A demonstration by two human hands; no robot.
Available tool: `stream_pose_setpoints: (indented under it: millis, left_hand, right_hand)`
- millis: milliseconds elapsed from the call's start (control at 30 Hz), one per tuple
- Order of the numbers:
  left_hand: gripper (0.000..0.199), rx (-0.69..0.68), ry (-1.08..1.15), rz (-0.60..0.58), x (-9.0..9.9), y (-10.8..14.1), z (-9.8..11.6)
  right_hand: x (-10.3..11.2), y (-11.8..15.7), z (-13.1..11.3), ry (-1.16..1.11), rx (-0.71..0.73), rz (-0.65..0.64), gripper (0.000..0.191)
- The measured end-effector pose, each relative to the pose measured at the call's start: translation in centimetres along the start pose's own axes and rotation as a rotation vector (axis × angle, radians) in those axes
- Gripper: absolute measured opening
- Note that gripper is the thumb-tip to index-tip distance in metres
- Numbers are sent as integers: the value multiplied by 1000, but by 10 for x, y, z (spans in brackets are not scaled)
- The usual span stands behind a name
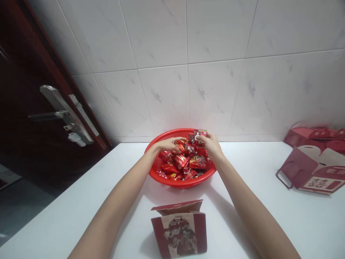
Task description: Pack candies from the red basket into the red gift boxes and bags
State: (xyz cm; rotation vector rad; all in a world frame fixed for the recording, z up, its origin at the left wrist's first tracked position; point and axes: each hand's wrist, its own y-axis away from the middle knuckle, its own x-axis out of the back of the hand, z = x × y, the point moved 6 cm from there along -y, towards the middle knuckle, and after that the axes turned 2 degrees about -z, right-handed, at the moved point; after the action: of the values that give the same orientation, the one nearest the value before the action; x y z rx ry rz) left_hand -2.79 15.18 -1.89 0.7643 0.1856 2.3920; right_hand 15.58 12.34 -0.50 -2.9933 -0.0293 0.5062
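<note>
A red plastic basket (183,184), with mesh sides, stands against the wall and holds a heap of red-wrapped snack packets (198,162). At its left side, my left hand (169,144) is over the heap, fingers apart and nothing visible in them. My right hand (211,144) reaches over the right rim and pinches a small dark red snack packet (201,135) near the back of the basket. Nearer to me stands a dark red gift box (179,235) with a printed picture on its front and its top flaps partly raised.
On the white table (129,154), several red gift boxes (314,169) with handles stand at the right, close to the tiled wall (215,97). To the left is a dark wooden door (24,118) with a metal handle (58,114) and keys in its lock.
</note>
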Motion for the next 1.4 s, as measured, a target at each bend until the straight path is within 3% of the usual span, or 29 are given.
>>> stream_pose_setpoints:
  millis: [167, 367, 600, 967, 1133, 1267, 1400]
  left_hand:
    - [84, -24, -3, 0, 1, -2, -1]
    - [73, 23, -81, -175, -15, 1, 1]
    - [40, -44, -179, -137, -11, -10, -6]
    - [52, 49, -259, -125, -10, -11, -19]
    - [44, 67, -261, -151, -11, -12, -23]
    - [35, 94, -234, -155, -14, -10, -18]
    - [32, 36, -273, -138, -21, -5, -2]
  right_hand:
    - [0, -1, 1, 6, 1, -13, 16]
    - [3, -3, 4, 13, 11, -11, 19]
    - [2, -2, 3, 9, 10, 2, 17]
    - [4, 0, 3, 24, 8, 11, 17]
    - [4, -1, 4, 23, 13, 8, 20]
    - [4, -2, 5, 16, 22, 13, 21]
    - [3, -1, 5, 11, 18, 15, 21]
